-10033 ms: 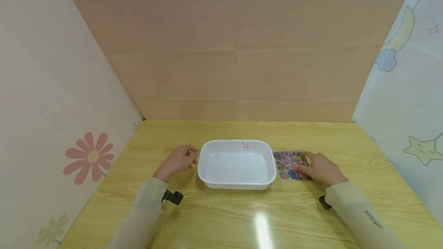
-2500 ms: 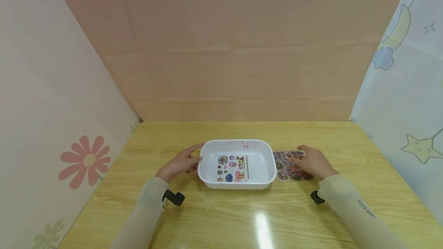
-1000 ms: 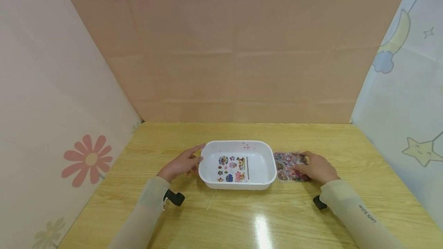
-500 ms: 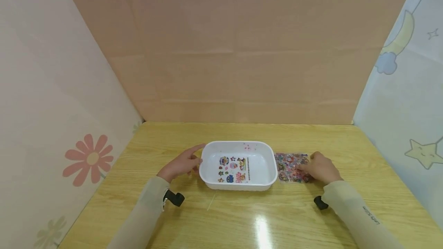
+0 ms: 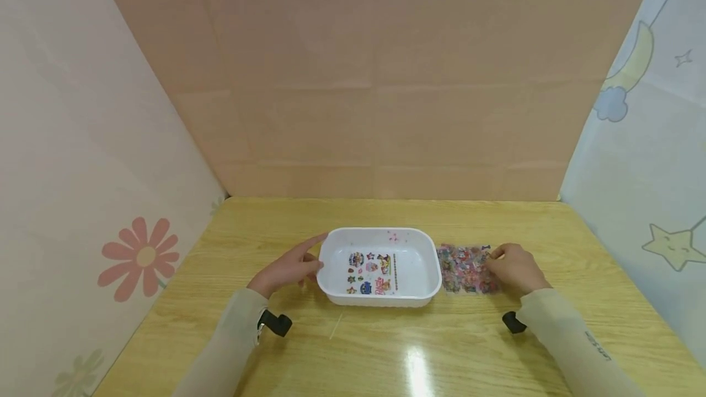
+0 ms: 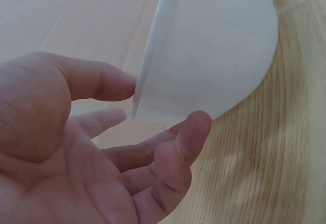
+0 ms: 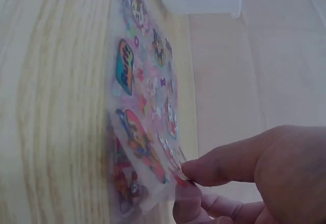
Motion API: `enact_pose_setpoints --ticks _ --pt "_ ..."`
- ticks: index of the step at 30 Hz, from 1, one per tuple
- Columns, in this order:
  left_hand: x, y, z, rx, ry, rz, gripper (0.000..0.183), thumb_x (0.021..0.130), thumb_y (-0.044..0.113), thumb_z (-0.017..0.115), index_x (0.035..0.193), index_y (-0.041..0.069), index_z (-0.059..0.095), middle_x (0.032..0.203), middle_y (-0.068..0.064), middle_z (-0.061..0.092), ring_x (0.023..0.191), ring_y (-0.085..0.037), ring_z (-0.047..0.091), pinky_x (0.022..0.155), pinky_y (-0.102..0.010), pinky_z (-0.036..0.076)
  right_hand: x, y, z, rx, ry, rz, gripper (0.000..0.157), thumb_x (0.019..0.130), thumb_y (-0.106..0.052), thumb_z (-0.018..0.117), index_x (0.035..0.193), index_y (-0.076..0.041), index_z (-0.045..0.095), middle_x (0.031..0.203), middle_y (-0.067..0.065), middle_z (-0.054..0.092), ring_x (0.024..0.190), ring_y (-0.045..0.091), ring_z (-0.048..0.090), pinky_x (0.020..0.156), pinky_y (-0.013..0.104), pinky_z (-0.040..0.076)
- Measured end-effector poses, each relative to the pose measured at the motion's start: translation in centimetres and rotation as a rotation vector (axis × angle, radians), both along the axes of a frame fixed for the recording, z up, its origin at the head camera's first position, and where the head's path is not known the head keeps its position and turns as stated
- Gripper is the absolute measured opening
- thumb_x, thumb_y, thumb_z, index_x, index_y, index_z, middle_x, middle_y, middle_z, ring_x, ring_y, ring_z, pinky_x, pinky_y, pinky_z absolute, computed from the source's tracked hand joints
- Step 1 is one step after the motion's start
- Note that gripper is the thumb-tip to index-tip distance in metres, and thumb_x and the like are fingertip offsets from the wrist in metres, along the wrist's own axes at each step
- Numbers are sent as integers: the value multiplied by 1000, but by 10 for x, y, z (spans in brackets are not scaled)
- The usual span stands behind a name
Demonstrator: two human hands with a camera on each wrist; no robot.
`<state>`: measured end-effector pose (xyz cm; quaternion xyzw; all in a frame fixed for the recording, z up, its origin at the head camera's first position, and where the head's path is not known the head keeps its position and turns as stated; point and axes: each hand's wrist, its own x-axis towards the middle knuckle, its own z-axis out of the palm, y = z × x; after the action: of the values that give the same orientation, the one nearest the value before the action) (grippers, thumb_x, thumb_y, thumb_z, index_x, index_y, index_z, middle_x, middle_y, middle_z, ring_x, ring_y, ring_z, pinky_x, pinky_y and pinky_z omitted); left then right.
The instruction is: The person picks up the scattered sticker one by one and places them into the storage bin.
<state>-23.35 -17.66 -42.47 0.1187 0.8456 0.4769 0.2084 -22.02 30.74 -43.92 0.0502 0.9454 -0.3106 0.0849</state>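
A white rectangular plastic tub (image 5: 380, 301) stands at the middle of the table. On its floor lie stickers on a sheet (image 5: 384, 265), with cartoon figures and stars. My left hand (image 5: 287, 268) is at the tub's left side: in the left wrist view its thumb (image 6: 114, 83) touches the rim and the other fingers bend loosely beside the wall. To the tub's right lies a stack of colourful translucent sticker sheets (image 5: 463, 271). My right hand (image 5: 515, 268) pinches the edge of the top sheet (image 7: 153, 96) between thumb and finger, its corner lifted off the stickers below.
The wooden table (image 5: 353, 360) meets a brown papered back wall (image 5: 353, 78). Printed panels with a flower (image 5: 144, 256) and a star (image 5: 674, 247) close off the left and right. A thin pale strand (image 5: 336, 326) lies in front of the tub.
Since ten seconds ago a sticker sheet has come to lie in the tub, and my left hand has moved to its rim. Lately my right hand has shifted slightly right at the stack's edge.
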Motion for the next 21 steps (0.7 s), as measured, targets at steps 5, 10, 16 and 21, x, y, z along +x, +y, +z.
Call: enact_pose_setpoints --ticks 5,10,16,21 --pt "2 0 -1 -25 -1 6 66 101 22 56 160 26 27 118 -16 66 91 -29 67 66 -36 49 1 2 5 -32 -10 -4 37 99 -21 52 117 10 58 91 15 69 74 23 63 65 39 50" --pt "1 -1 -1 -33 -12 23 65 101 23 56 159 29 28 118 -15 66 91 -27 66 67 -36 50 -1 5 12 -61 7 8 37 100 -20 50 119 11 57 90 12 71 67 21 57 58 37 44" --pt "0 -2 -1 -19 2 -9 66 100 23 56 160 25 27 119 -16 66 90 -26 67 66 -36 50 -1 8 20 -95 28 9 38 100 -23 50 118 8 59 100 18 72 78 27 57 55 36 38" --pt "-2 -3 -2 11 5 -35 67 101 21 55 161 21 25 120 -20 67 90 -27 68 63 -36 49 1 8 29 -108 46 20 37 101 -25 49 118 7 59 100 14 74 101 39 61 67 40 41"
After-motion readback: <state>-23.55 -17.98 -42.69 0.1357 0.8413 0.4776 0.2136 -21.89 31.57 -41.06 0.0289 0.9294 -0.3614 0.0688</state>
